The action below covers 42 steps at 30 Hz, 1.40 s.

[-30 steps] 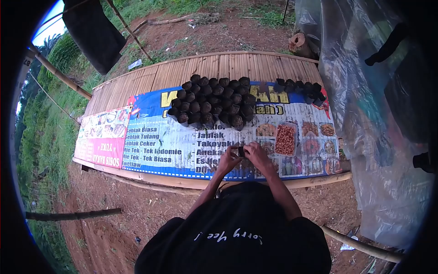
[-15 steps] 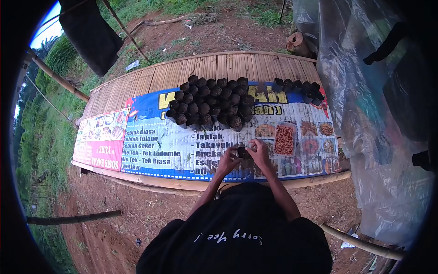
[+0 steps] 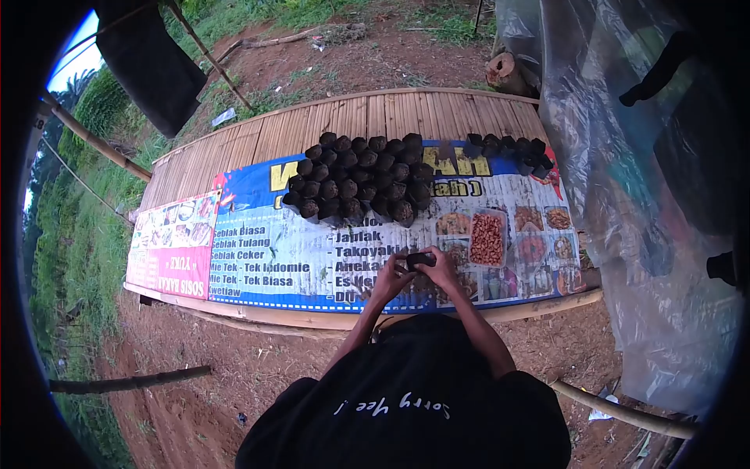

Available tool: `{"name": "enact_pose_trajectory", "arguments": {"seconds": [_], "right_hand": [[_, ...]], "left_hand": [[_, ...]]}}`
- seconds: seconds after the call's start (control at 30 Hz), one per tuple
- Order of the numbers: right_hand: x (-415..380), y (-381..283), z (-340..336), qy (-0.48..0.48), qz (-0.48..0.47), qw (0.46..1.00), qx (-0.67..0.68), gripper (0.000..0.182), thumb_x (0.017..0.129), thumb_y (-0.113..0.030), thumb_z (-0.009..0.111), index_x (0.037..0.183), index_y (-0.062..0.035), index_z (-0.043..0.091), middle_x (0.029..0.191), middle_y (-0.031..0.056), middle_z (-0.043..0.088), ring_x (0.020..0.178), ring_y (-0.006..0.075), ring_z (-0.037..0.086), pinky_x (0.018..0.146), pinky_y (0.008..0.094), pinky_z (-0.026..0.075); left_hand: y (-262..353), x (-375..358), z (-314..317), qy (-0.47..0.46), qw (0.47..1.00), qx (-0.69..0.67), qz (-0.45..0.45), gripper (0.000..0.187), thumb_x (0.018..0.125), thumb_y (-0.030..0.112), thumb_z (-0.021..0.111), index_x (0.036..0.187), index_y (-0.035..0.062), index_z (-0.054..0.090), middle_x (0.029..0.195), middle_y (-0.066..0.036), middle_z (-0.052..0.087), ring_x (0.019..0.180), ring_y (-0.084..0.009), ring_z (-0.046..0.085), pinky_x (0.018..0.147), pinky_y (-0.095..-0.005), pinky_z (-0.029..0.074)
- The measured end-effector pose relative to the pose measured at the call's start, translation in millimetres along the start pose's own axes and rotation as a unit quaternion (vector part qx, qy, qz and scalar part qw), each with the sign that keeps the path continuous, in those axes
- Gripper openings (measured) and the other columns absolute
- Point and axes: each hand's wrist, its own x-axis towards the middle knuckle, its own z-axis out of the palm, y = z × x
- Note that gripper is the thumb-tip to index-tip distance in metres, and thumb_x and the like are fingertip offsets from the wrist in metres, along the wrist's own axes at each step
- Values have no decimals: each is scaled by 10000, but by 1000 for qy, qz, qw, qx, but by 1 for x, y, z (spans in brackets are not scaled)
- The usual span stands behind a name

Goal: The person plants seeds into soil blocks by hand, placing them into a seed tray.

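Observation:
A small black plastic seedling bag [image 3: 420,260] is held between both hands near the front edge of the table. My left hand [image 3: 391,277] grips its left side with the fingers curled. On the other side, my right hand [image 3: 442,270] pinches the bag's rim. What is inside the bag is hard to make out. To the right of my hands sits a clear plastic tub [image 3: 476,261] full of reddish-brown seeds [image 3: 487,238]. Beyond my hands stands a large cluster of black seedling bags [image 3: 359,178], packed close and filled with dark soil.
A smaller group of black bags [image 3: 512,148] stands at the back right. A printed menu banner [image 3: 258,254] covers much of the bamboo table [image 3: 375,115]. Clear plastic sheeting [image 3: 578,156] hangs on the right. Dark soil crumbs lie around my hands.
The black bag has turned in my fingers, and its opening now looks wider and flatter. My right hand has shifted slightly to the left. The tub and clusters stay in place.

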Motion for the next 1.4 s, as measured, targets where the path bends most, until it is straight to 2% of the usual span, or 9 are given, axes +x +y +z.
{"name": "enact_pose_trajectory", "arguments": {"seconds": [0.07,0.5,0.6,0.7,0.8,0.87,1.07,1.23,1.4], "right_hand": [[1,-4,-3,-26,49,998,34,424,656,-198,819,1005,-80,610,778,76,642,731,203,625,667,333,491],[6,8,6,-31,52,998,-2,455,673,-191,813,1033,-73,561,793,80,653,720,180,626,641,319,478],[4,10,4,-29,27,995,87,422,706,-193,797,1033,-65,562,791,75,656,688,159,617,626,307,479],[1,0,-9,-71,112,969,206,347,767,-221,755,1017,-60,576,791,60,655,646,141,598,596,306,478],[0,-2,-14,-14,88,986,142,303,818,-269,707,964,-39,576,735,70,643,593,165,595,564,323,473],[-3,-8,-20,18,-11,1000,-3,319,834,-311,671,908,-24,553,724,127,635,654,296,634,602,389,490],[-10,-19,-20,14,-97,983,-154,182,867,-187,584,864,-7,557,676,209,598,669,417,592,622,475,465],[-14,-42,-31,6,-109,989,-96,144,869,-149,544,855,-7,552,701,231,599,704,433,590,643,492,456],[-17,-28,-25,4,-86,993,-83,126,861,-113,533,841,11,541,716,251,594,725,427,598,632,493,463]], "left_hand": [[0,0,1,2,1000,-3,1,545,715,214,769,1165,65,501,805,-112,673,767,-243,664,672,-354,494],[-1,0,2,-11,1000,20,-3,539,725,183,748,1178,64,483,809,-119,657,767,-248,662,678,-372,503],[-1,0,0,8,999,35,-3,553,745,242,749,1188,60,472,805,-131,655,775,-270,659,681,-380,502],[3,-1,0,44,997,61,-23,560,774,332,728,1184,47,474,792,-146,652,775,-297,657,681,-389,501],[14,-1,-2,73,992,88,-50,524,796,397,695,1118,23,521,766,-168,651,749,-322,657,671,-406,502],[22,1,-4,75,991,95,-64,495,805,416,678,1061,9,559,750,-183,651,727,-334,658,663,-417,503],[19,7,-3,46,984,170,-10,297,827,266,639,852,-30,628,745,-235,647,711,-383,651,638,-443,501],[41,3,-4,84,977,187,66,148,779,109,580,765,-38,593,733,-266,608,704,-427,619,619,-458,490],[29,3,2,58,982,178,34,152,754,114,567,770,-37,568,740,-269,600,711,-448,601,633,-507,464]]}}
